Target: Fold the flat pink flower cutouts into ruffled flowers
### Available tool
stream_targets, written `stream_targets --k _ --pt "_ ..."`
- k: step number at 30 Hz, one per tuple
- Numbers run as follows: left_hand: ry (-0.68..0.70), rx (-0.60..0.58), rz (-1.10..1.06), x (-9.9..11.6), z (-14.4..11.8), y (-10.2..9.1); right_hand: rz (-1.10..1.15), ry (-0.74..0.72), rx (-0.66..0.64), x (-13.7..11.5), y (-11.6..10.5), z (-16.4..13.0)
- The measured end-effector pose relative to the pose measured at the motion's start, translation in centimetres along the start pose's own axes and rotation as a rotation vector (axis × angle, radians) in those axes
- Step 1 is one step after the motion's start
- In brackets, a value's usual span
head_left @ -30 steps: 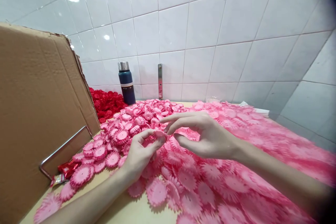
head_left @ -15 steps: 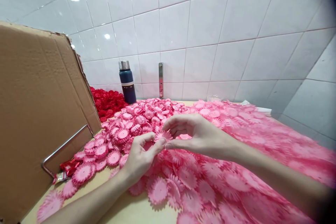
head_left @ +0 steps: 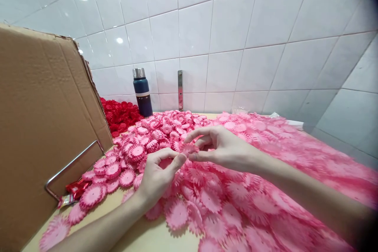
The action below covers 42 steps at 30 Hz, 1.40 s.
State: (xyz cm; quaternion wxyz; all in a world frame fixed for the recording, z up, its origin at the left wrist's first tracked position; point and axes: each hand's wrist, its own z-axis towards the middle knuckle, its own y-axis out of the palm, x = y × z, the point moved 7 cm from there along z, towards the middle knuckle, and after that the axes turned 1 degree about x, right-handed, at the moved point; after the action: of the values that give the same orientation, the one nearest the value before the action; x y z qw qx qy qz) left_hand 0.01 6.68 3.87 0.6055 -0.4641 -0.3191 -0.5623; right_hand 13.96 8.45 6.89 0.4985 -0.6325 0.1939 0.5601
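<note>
Between my two hands is a small pink fabric flower piece (head_left: 189, 149) with a fringed edge. My left hand (head_left: 161, 171) pinches its near left edge between thumb and forefinger. My right hand (head_left: 220, 147) has its thumb and fingers closed on the right side of the same piece, with the other fingers curled above. Beneath and around both hands spreads a heap of similar pink petal discs (head_left: 209, 199). Beyond my left hand lie smaller, crimped pink flower pieces (head_left: 137, 152), their edges folded up.
A cardboard box (head_left: 50, 126) with a metal wire handle (head_left: 71, 161) stands at left. Red flower pieces (head_left: 121, 116) and a dark blue bottle (head_left: 143, 94) are behind. A red wrapper (head_left: 77, 188) lies by the box. White tiles (head_left: 224, 71) close off the back.
The right fingers have shifted slightly and drawn closer around the flower piece, which has moved a little right and is tilted differently. The left hand stays almost in place.
</note>
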Motion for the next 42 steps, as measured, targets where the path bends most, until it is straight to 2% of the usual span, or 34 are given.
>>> stream_targets --k 4,8,14,22,27,29,33,35,38,42 --pt "-0.048 0.032 0.026 -0.5 0.2 -0.3 -0.078 0.014 0.016 0.2 -0.4 0.0" --pt "-0.026 0.032 0.018 -0.4 0.3 -0.3 -0.070 0.027 -0.058 0.4 0.1 -0.2" --pt "0.019 -0.106 -0.058 0.1 0.3 0.4 -0.016 -0.042 -0.117 0.3 0.5 -0.3" --pt "-0.016 -0.194 -0.209 0.2 0.1 1.0 0.283 -0.007 -0.239 1.2 1.2 -0.1" --pt "0.013 -0.212 -0.151 0.2 -0.1 1.4 0.367 0.003 -0.279 1.4 1.1 -0.3" --pt "0.017 -0.189 -0.107 0.2 -0.1 1.3 0.269 0.001 -0.242 1.2 0.2 -0.4" --pt "-0.010 -0.146 -0.044 0.2 0.2 0.7 -0.106 -0.031 0.011 0.6 -3.7 -0.5" --pt "-0.025 -0.123 -0.020 0.1 0.3 0.5 -0.185 -0.063 0.091 0.1 -5.0 -0.6" --pt "-0.076 -0.107 -0.050 -0.4 0.2 0.3 -0.164 -0.111 0.085 -0.7 -5.2 -0.9" --pt "-0.266 -0.178 -0.243 -2.3 -0.5 1.1 -0.175 -0.098 0.048 -1.4 -4.1 -1.4"
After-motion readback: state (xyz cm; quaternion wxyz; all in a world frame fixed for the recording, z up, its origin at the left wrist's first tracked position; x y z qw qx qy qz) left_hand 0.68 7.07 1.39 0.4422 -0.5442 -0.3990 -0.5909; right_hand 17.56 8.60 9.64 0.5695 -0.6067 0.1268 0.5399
